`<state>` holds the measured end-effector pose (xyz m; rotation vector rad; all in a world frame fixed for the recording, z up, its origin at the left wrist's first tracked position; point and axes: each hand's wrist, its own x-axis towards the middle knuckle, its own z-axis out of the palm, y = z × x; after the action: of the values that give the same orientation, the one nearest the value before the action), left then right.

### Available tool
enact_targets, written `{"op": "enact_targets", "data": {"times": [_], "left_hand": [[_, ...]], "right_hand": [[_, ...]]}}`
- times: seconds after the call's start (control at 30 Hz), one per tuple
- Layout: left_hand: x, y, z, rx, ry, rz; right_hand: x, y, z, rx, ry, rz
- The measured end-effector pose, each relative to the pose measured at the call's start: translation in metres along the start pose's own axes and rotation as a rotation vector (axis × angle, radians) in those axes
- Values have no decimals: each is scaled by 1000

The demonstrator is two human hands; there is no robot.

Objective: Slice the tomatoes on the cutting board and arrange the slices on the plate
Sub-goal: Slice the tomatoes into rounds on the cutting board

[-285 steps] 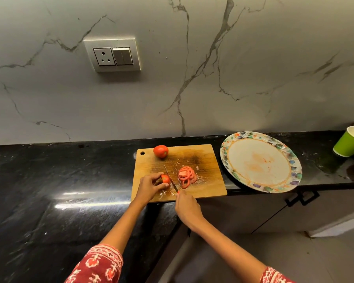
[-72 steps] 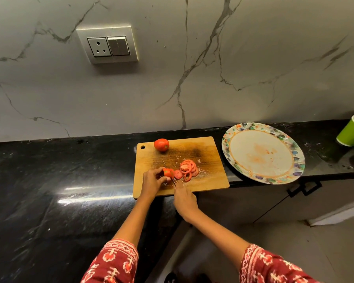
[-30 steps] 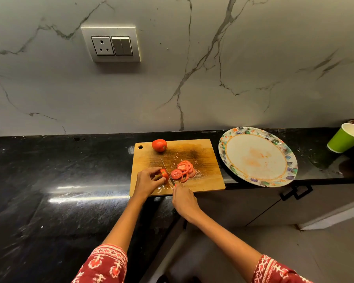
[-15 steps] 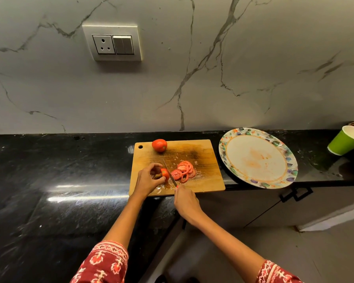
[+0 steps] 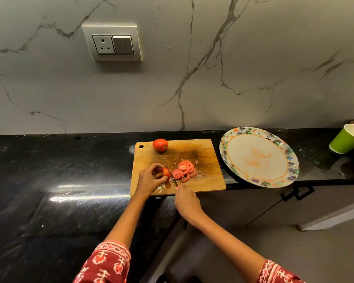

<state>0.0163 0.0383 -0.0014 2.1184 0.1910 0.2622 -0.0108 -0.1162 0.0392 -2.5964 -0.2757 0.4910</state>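
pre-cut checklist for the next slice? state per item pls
1. Left hand pinches the tomato stub: ok.
2. Right hand grips the knife: ok.
3. Fingertips away from the blade: cannot tell, stub is small and the blade sits right beside it.
4. Slices lie right of the blade, out of its path: ok.
5. Plate holds no slices, room to arrange: ok.
6. Whole tomato at the board's far edge, uncut: ok.

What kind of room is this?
Most likely a home kitchen. A person slices a tomato on a wooden cutting board on a black stone counter, beside a patterned plate, under a wall socket.
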Motion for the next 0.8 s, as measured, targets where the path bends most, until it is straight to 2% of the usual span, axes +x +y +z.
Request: {"op": "enact_targets", "data": {"times": [0.5,0.8], "left_hand": [[4,-1,-4,-36,-56,-29],[1,0,-1,-41,-25,-39]], "right_hand": [[12,-5,-2,-89,34,-61],[16,-12,-2,-16,-2,-20]]}}
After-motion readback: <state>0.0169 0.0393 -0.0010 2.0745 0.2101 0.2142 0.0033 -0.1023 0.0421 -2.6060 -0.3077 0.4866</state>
